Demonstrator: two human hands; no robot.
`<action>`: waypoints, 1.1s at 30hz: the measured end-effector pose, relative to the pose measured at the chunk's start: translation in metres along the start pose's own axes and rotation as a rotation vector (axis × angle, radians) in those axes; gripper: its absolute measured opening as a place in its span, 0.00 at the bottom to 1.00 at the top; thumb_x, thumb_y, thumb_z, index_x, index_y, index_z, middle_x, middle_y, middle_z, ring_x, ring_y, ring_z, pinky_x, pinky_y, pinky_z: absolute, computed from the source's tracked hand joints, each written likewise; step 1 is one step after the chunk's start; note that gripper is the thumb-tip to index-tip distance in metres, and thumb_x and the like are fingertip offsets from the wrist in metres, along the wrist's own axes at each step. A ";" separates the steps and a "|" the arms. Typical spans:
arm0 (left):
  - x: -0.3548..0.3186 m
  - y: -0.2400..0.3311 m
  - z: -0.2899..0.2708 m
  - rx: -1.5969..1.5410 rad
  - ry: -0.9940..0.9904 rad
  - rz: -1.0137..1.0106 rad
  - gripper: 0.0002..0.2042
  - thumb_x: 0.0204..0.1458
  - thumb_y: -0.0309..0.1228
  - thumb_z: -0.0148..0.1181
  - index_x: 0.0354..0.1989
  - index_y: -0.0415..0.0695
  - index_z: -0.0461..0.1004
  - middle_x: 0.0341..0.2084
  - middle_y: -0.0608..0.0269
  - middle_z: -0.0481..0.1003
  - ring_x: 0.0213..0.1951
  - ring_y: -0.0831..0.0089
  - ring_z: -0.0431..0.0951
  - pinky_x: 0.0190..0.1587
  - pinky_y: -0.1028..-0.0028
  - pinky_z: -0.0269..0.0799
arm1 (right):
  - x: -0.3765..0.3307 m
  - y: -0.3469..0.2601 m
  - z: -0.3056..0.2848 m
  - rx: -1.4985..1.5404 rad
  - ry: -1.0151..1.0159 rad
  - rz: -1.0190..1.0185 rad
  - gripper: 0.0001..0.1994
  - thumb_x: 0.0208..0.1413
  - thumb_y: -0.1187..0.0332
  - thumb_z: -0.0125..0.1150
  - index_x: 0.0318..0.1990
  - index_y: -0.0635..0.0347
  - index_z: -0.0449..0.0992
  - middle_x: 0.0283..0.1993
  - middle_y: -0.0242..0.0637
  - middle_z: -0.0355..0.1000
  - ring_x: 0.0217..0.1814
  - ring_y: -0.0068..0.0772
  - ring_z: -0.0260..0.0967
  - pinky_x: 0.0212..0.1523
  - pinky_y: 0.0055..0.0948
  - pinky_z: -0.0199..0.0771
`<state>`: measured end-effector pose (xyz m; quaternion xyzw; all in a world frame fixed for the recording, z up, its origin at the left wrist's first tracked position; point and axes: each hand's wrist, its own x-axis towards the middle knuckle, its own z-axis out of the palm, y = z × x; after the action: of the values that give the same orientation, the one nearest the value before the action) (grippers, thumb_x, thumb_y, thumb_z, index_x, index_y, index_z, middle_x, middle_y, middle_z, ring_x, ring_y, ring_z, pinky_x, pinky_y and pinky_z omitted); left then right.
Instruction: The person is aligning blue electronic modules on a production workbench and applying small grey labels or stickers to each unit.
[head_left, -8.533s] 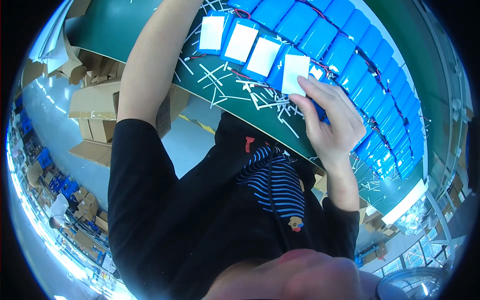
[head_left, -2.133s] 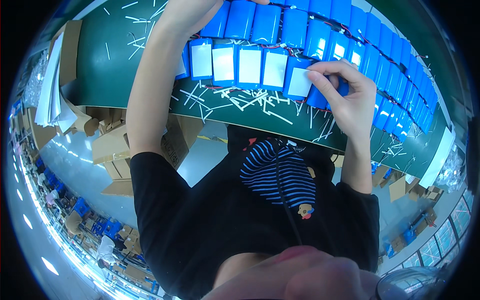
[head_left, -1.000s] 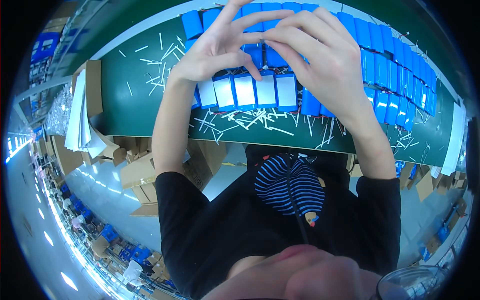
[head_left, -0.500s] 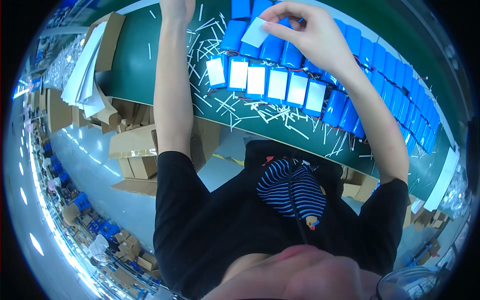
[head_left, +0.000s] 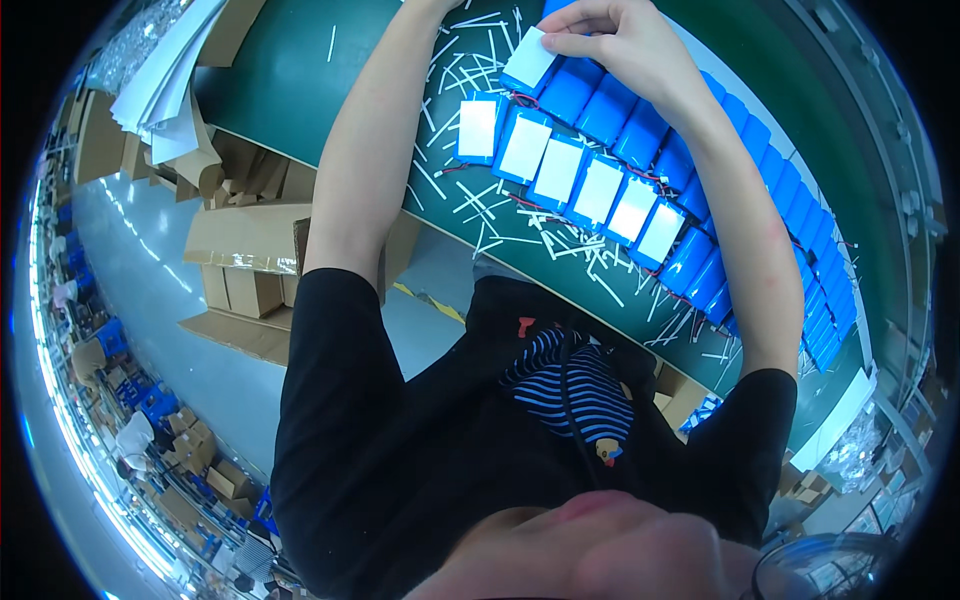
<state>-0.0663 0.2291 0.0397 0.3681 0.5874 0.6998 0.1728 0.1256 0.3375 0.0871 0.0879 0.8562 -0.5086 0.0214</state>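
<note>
My right hand (head_left: 630,45) pinches the upper right corner of a white rectangular sheet (head_left: 531,60) between thumb and fingers. The sheet lies over the left end of the second row of blue shrink-wrapped battery packs (head_left: 606,106); whether it is stuck down I cannot tell. In the nearest row, several packs bear similar white rectangles (head_left: 553,168), while the packs farther right in that row show bare blue wrap (head_left: 686,258). Only the wrist end of my left hand (head_left: 432,6) shows at the top edge, its fingers out of the picture.
Thin white strips (head_left: 560,240) are strewn over the green tabletop (head_left: 275,100) around the packs. Red and black leads stick out between rows. White sheets (head_left: 165,85) and cardboard stand at the table's left end. Open cardboard boxes (head_left: 245,240) sit below the edge.
My right hand has brought the white sheet down onto the end pack of the second row. My left hand has moved farther out past the top edge. The whole view has turned slightly.
</note>
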 end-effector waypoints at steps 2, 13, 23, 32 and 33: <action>-0.001 0.001 0.000 0.002 -0.003 -0.005 0.20 0.56 0.16 0.53 0.59 0.40 0.73 0.42 0.60 0.80 0.41 0.74 0.77 0.46 0.79 0.73 | 0.001 0.002 0.000 -0.003 0.002 0.022 0.08 0.53 0.71 0.70 0.37 0.68 0.86 0.28 0.31 0.79 0.26 0.18 0.69 0.29 0.17 0.69; -0.002 0.000 0.001 0.025 -0.026 0.003 0.21 0.56 0.16 0.53 0.59 0.40 0.73 0.42 0.60 0.80 0.41 0.74 0.77 0.46 0.80 0.72 | 0.002 0.009 0.003 -0.046 0.020 -0.043 0.07 0.54 0.72 0.68 0.37 0.66 0.87 0.27 0.32 0.79 0.25 0.22 0.70 0.30 0.19 0.71; -0.002 -0.001 -0.002 0.003 -0.030 -0.032 0.22 0.57 0.16 0.53 0.61 0.40 0.71 0.43 0.60 0.79 0.40 0.75 0.77 0.46 0.80 0.72 | -0.034 0.001 0.026 -0.542 0.241 -0.264 0.12 0.62 0.62 0.67 0.51 0.51 0.80 0.53 0.35 0.76 0.47 0.33 0.74 0.47 0.24 0.74; -0.002 0.003 0.003 0.057 -0.064 -0.041 0.21 0.58 0.16 0.53 0.61 0.40 0.71 0.44 0.59 0.78 0.41 0.75 0.77 0.47 0.80 0.71 | -0.052 -0.005 0.030 -0.937 0.440 -0.463 0.23 0.62 0.60 0.65 0.65 0.47 0.72 0.67 0.37 0.68 0.57 0.39 0.73 0.58 0.29 0.71; -0.004 0.004 0.003 0.082 -0.060 -0.047 0.21 0.58 0.16 0.53 0.61 0.40 0.71 0.44 0.59 0.78 0.42 0.75 0.76 0.47 0.80 0.71 | -0.054 -0.004 0.026 -0.997 0.453 -0.492 0.20 0.64 0.59 0.64 0.62 0.47 0.75 0.66 0.35 0.70 0.58 0.38 0.72 0.60 0.30 0.70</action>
<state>-0.0604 0.2276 0.0421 0.3817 0.6187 0.6594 0.1914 0.1768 0.3061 0.0845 -0.0273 0.9700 -0.0043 -0.2415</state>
